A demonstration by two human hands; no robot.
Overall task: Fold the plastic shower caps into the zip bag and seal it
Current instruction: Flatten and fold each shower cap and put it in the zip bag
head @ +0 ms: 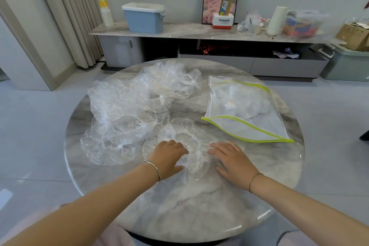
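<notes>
Shower cap (180, 134) spread on table (179, 205), pressed by left hand (167, 156) and right hand (232, 161), palms down, gripping nothing; squeeze air out before folding; zip bag (259, 132) gaping alongside, right

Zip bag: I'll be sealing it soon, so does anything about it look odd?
Nothing stands out. The zip bag lies flat on the table, mouth gaping open toward the person, some crumpled plastic already inside.
</notes>
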